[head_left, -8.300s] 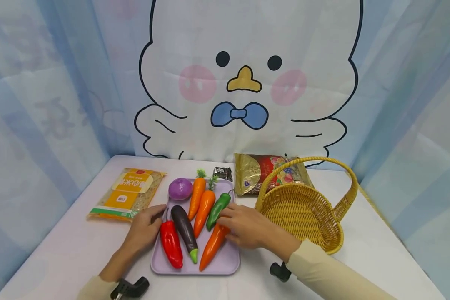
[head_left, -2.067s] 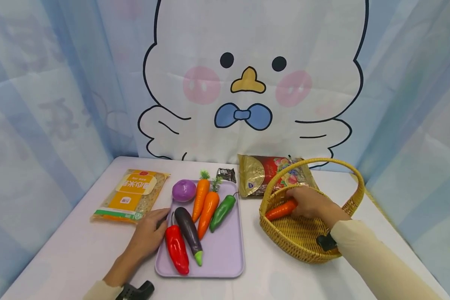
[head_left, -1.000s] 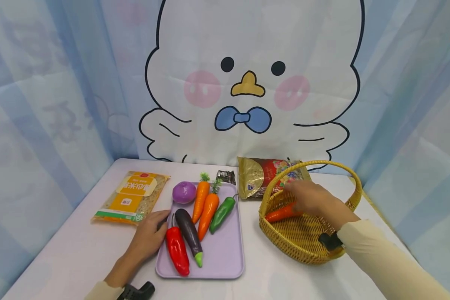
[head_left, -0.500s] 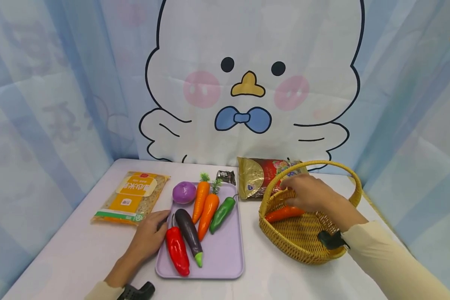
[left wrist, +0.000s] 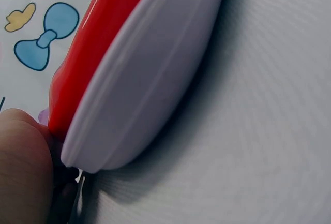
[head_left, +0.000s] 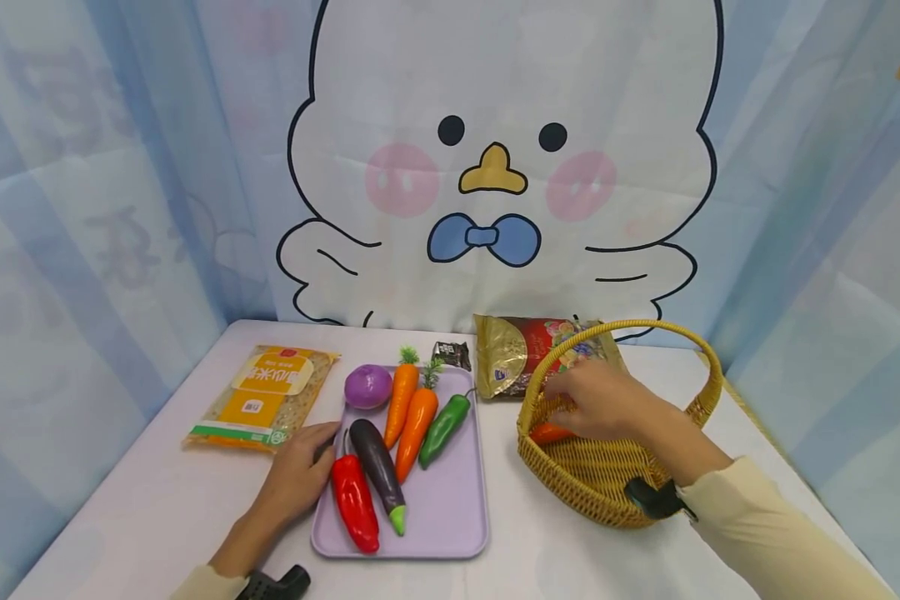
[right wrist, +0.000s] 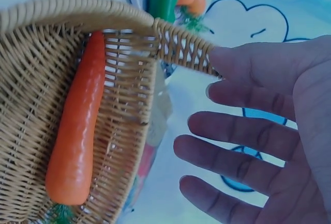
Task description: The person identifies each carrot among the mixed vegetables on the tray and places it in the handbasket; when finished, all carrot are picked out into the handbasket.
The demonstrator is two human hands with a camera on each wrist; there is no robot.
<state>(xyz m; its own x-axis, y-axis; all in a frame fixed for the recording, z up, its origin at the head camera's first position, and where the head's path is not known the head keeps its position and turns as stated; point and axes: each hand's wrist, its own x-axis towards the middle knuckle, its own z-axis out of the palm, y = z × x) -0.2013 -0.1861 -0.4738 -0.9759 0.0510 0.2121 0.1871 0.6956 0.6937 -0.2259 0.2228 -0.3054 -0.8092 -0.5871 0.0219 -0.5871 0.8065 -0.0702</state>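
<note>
My right hand (head_left: 596, 402) hovers over the yellow wicker basket (head_left: 603, 492), fingers extended. In the right wrist view its fingers are spread, with thumb and index fingertips close to the basket handle (right wrist: 181, 48); whether they touch it I cannot tell. Inside the basket an orange carrot (right wrist: 77, 131) lies against the wall, partly hidden by the hand in the head view. My left hand (head_left: 296, 471) rests at the left edge of the lilac tray (head_left: 450, 517). A red pepper (head_left: 355, 500), an eggplant (head_left: 377, 467), two carrots (head_left: 416, 429), a green pepper (head_left: 445, 429) and a purple onion (head_left: 368, 386) lie there.
A yellow grain packet (head_left: 262, 396) lies at the left of the white table. Behind the basket lies a gold and red bag (head_left: 506, 358), with a small dark packet (head_left: 452, 355) beside it. A curtain hangs behind and at both sides.
The third carrot has gone from the tray into the basket with my right hand. That hand has since let go, lifted and shifted left near the handle. My left hand stays at the tray.
</note>
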